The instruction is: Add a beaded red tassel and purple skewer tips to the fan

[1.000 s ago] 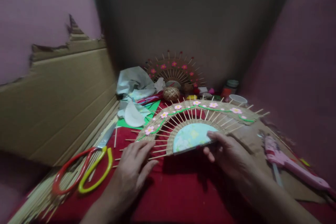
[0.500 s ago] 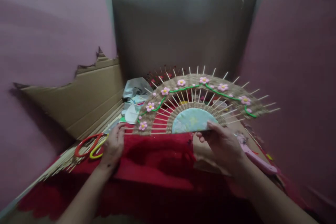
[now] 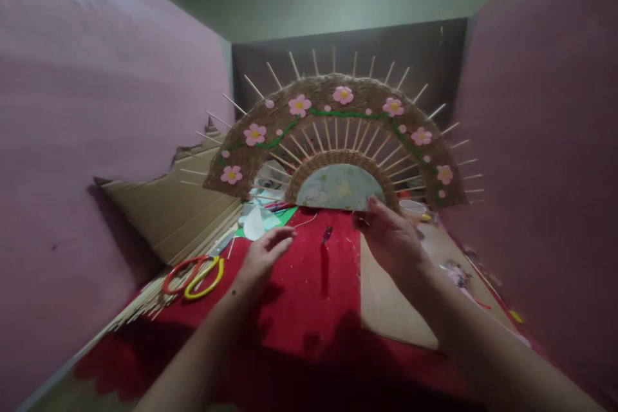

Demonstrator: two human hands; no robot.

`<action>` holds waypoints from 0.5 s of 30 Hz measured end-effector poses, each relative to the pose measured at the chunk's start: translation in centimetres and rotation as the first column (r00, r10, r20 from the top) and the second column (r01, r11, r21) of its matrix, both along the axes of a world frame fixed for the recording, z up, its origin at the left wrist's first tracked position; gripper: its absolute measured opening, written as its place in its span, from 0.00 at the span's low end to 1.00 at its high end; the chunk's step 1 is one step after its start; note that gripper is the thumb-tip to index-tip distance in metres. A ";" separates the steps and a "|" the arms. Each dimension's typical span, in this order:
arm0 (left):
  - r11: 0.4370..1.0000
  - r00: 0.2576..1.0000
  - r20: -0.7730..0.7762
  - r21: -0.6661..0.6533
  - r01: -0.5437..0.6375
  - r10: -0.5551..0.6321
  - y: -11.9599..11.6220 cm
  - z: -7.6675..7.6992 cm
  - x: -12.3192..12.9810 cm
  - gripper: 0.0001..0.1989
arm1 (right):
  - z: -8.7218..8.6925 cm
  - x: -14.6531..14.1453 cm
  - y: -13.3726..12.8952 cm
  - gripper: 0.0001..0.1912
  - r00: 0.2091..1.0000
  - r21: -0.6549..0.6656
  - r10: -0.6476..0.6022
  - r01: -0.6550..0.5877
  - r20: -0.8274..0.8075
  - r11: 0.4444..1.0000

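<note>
A woven hand fan (image 3: 338, 93), half-round with thin sticks jutting past its rim, stands upright above the table. Pink flowers and a green vine decorate its outer band, and a pale floral half-disc (image 3: 340, 185) fills its base. My right hand (image 3: 393, 235) grips the fan at the base's lower right edge, thumb in front. Below and left of the base, my left hand (image 3: 265, 254) is off the fan, its fingers apart and nothing in them. Under the fan, a small dark object with a red handle (image 3: 325, 261) lies on the red cloth (image 3: 299, 302).
Scissors with orange and yellow handles (image 3: 205, 277) lie at left beside a bundle of thin sticks (image 3: 140, 299). Torn cardboard (image 3: 159, 199) leans on the left wall. A brown board (image 3: 391, 309) and a clear cup (image 3: 412, 209) are at right.
The fan has been raised and turned to face me more squarely. My left hand has let go of its left end and moved right. The view has tilted upward.
</note>
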State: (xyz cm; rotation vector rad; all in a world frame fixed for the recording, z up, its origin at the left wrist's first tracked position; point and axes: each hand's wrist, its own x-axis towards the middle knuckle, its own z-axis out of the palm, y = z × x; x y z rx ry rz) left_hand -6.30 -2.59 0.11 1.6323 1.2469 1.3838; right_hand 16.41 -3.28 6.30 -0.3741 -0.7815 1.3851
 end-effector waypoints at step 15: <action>0.581 0.655 0.391 -0.305 0.755 -0.646 3.6 -0.6 7.5 0.16 | -2.9 1.0 3.3 0.07 0.982 -0.002 -0.166 0.167 0.096 0.986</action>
